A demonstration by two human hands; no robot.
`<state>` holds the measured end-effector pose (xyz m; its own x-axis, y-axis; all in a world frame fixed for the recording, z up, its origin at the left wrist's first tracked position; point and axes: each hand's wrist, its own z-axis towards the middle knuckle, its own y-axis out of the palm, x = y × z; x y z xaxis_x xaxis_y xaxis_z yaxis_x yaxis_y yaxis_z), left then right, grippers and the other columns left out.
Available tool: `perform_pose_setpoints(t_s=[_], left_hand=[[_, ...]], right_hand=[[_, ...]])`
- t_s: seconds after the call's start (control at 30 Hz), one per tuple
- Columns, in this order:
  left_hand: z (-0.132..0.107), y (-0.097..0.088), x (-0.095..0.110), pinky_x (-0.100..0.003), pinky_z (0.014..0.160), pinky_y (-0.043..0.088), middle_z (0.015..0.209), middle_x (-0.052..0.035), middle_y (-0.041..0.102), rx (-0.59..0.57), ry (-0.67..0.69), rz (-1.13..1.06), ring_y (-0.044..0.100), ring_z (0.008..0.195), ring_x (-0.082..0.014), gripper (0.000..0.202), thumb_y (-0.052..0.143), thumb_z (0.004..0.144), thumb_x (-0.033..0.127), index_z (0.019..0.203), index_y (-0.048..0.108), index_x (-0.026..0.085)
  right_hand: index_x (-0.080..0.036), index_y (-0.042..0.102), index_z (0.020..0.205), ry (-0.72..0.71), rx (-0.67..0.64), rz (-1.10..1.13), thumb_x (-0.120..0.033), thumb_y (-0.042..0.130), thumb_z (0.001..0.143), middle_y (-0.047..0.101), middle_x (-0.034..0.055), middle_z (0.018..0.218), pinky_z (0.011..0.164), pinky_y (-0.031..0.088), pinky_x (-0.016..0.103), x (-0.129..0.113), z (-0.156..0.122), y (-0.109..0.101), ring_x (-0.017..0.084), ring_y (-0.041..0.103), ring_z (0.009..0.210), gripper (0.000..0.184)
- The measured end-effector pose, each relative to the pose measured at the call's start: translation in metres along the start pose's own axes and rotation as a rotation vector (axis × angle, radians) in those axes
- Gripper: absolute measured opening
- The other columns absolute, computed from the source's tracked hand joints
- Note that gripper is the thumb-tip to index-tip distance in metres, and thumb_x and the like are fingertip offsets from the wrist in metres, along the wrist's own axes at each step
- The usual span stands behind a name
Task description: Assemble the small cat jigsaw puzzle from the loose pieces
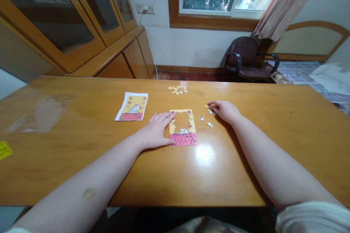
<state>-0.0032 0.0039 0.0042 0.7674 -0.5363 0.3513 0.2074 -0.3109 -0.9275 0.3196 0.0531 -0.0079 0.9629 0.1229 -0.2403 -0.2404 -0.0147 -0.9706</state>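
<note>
Head: left hand (155, 131) splayed on puzzle (183, 139); right hand (225, 110) narrowed at pieces (212, 113).

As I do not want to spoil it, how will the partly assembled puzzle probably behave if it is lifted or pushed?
Lifted, the puzzle would probably sag or break apart: it is joined pieces around an open gap. It is likely light, since it looks thin. Pushed, it may slide on the glossy table.

The head camera looks forward and down at a table (175, 182)
</note>
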Motion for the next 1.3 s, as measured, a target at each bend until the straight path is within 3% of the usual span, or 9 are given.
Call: perform_pose_setpoints(t_s=[0.5, 1.07, 1.3], left_hand=[[0.002, 0.001, -0.001, -0.054, 0.112, 0.011, 0.152, -0.0091, 0.023, 0.014, -0.005, -0.001, 0.022, 0.138, -0.032, 0.095, 0.061, 0.068, 0.062, 0.145, 0.021, 0.024], [0.002, 0.001, -0.002, -0.054, 0.112, 0.011, 0.152, -0.0093, 0.022, -0.002, -0.021, 0.0, 0.021, 0.138, -0.0323, 0.094, 0.059, 0.068, 0.063, 0.145, 0.022, 0.023], [0.001, -0.001, 0.001, -0.055, 0.113, 0.011, 0.153, -0.0091, 0.022, -0.016, -0.031, 0.004, 0.02, 0.138, -0.0317, 0.094, 0.059, 0.069, 0.063, 0.145, 0.022, 0.022]], right_hand=[[-0.026, 0.068, 0.103, -0.038, 0.014, -0.076, -0.043, 0.042, 0.09, 0.07, 0.0042, 0.103, 0.071, 0.042, 0.026, -0.002, -0.001, -0.002, 0.02, 0.063, 0.09, 0.033], [-0.025, 0.07, 0.096, -0.014, 0.02, -0.114, -0.047, 0.047, 0.084, 0.071, 0.0043, 0.081, 0.058, 0.038, 0.026, -0.01, -0.007, -0.011, 0.018, 0.061, 0.07, 0.034], [-0.025, 0.07, 0.096, -0.063, 0.063, -0.13, -0.046, 0.046, 0.085, 0.071, 0.0035, 0.079, 0.057, 0.035, 0.026, -0.025, -0.015, -0.019, 0.017, 0.061, 0.068, 0.033]])
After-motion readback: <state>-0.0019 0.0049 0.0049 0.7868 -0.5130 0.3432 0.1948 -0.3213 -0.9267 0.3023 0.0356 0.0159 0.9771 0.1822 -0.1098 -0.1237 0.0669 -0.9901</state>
